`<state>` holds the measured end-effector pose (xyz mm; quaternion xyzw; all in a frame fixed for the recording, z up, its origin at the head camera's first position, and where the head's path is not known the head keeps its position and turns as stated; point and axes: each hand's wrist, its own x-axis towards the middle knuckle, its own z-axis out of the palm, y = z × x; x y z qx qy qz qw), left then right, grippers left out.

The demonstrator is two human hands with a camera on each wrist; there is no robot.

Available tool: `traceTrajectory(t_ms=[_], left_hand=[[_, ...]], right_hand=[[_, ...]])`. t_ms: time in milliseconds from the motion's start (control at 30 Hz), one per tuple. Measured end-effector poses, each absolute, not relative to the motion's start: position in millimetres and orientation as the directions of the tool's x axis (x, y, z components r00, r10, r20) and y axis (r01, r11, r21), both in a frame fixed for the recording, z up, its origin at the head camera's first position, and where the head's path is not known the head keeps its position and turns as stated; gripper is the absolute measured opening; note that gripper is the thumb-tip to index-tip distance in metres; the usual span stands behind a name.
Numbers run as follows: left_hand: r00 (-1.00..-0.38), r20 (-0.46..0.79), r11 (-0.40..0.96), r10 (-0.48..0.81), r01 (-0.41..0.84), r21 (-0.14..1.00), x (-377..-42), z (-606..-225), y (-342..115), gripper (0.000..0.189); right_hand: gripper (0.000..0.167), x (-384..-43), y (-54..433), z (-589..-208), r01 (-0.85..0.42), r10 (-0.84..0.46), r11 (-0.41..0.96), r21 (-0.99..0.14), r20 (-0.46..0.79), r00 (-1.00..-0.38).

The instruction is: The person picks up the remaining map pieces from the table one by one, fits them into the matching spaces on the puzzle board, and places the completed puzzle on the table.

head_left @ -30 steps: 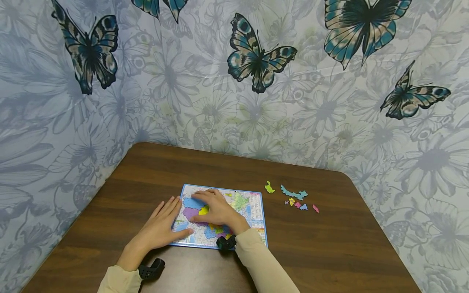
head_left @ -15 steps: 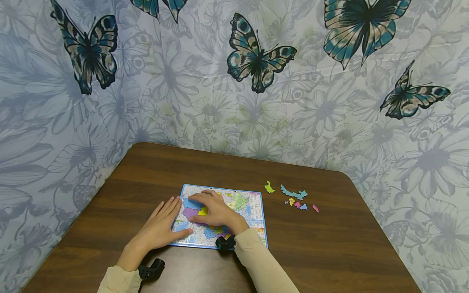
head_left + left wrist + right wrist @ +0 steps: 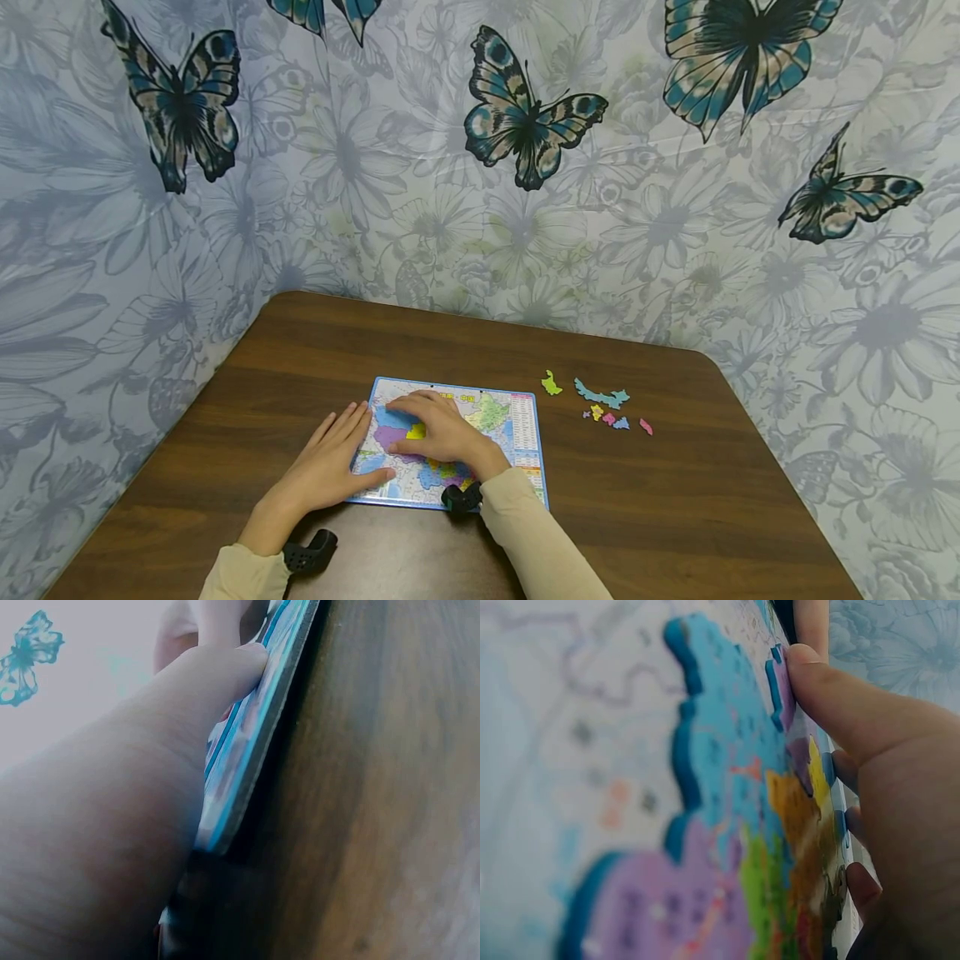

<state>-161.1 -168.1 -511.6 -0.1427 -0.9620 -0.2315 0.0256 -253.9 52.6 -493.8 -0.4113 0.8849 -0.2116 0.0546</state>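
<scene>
A map puzzle board (image 3: 527, 429) with coloured foam-like pieces lies on the table. My left hand (image 3: 318, 471) rests along its left edge, fingers extended and thumb over the lower left corner. In the left wrist view that thumb (image 3: 244, 667) touches the board's edge. Over the board's middle, my right hand (image 3: 442, 429) has its fingers spread, fingertips at a blue piece (image 3: 385, 416). Its thumb touches a purple piece (image 3: 783, 690) in the right wrist view. Other fitted pieces there include a light-blue one (image 3: 720, 712) and an orange one (image 3: 795, 814). The right palm hides part of the map.
Loose pieces lie right of the board: a lime-green one (image 3: 551, 383), a long blue one (image 3: 600, 395), a pink one (image 3: 646, 427) and several small ones. The wooden table (image 3: 675, 500) meets a butterfly-patterned wall covering (image 3: 660, 275) behind.
The right hand's fingers have shifted very slightly left over the board. My left hand, the board and the loose pieces have stayed where they were.
</scene>
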Motion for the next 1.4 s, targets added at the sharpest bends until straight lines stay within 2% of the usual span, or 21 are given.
traceTrajectory(t_ms=[433,967,1400], left_hand=[[-0.959,0.119,0.853,0.259,0.285,0.437,-159.0,-511.3,-167.8,0.111],[-0.96,0.12,0.857,0.251,0.278,0.433,-159.1,-510.2,-167.7,0.112],[-0.961,0.115,0.856,0.251,0.275,0.438,-159.9,-510.1,-166.9,0.111]], right_hand=[[0.058,-251.8,58.3,-493.4,-0.688,-0.726,0.545,-0.479,0.142,-0.673],[0.048,-252.9,94.1,-494.4,-0.596,-0.627,0.526,-0.607,0.196,-0.754],[0.044,-252.1,133.8,-494.3,-0.581,-0.525,0.56,-0.591,0.29,-0.8]])
